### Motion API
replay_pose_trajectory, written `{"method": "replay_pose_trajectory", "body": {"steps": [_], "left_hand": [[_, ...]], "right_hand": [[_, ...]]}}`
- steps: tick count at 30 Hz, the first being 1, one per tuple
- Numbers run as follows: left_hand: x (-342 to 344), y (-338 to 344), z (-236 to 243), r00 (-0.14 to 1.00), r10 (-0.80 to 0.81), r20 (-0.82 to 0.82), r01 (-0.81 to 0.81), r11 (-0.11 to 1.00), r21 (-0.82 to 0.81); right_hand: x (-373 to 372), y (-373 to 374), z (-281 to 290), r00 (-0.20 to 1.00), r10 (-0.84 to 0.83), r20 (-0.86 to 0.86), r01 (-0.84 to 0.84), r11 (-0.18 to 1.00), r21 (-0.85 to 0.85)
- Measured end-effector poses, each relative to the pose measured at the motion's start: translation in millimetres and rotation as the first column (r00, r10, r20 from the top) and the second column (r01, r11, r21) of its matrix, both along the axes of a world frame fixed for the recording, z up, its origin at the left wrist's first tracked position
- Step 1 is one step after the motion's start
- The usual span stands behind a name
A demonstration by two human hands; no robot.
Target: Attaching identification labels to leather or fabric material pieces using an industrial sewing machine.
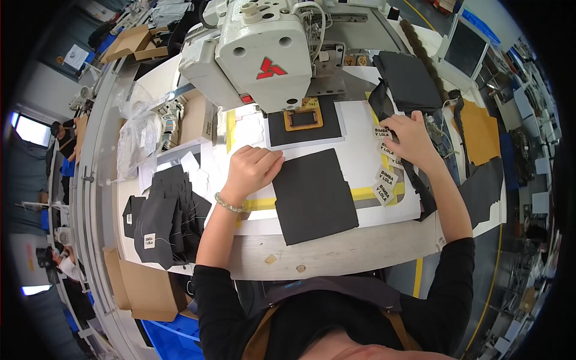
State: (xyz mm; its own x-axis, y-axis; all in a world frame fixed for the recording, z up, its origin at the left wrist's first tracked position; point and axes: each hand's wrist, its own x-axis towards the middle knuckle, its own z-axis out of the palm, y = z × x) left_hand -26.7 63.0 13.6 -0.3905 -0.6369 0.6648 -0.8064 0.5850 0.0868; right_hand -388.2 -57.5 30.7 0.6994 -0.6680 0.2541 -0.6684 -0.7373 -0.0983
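My left hand (254, 171) is closed, its curled fingers at the upper left corner of a black fabric panel (315, 198); whether they grip that corner is hidden. The panel lies flat before me, reaching over the table's near edge. On the right, my right hand (413, 139) has thumb and forefinger around a small pale printed label (380, 132), the topmost of several in a loose row. Another label (382, 194) sits at the near end of that row. Beyond the panel, a second black fabric piece (332, 123) lies under the tan clamp frame (303, 115) of a sewing machine.
The white sewing machine (264, 54) stands over the table's far side. Stacked black pieces (165, 219) with loose threads lie left, near an open carton (195, 120) and clear plastic bag (135, 129). Folded black fabric (408, 81), mustard cloth (480, 132) and a monitor (463, 48) are right.
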Motion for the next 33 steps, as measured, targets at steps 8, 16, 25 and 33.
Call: {"method": "replay_pose_trajectory", "body": {"steps": [8,16,25,33], "left_hand": [[-2,3,-5,0.999,-0.034,0.015,0.033,0.999,0.041],[-1,8,-3,0.998,-0.036,0.058,0.033,0.998,0.056],[-10,18,17,0.997,0.016,0.078,-0.025,0.994,0.108],[-57,1,22,0.961,0.004,-0.275,0.127,0.881,0.456]], "right_hand": [[2,0,9,0.995,-0.023,-0.093,0.034,0.992,0.12],[6,-9,-12,0.999,0.036,0.006,-0.033,0.971,-0.236],[44,14,-3,0.938,0.02,0.347,-0.018,1.0,-0.009],[111,47,2,0.94,0.236,0.247,-0.304,0.908,0.288]]}}
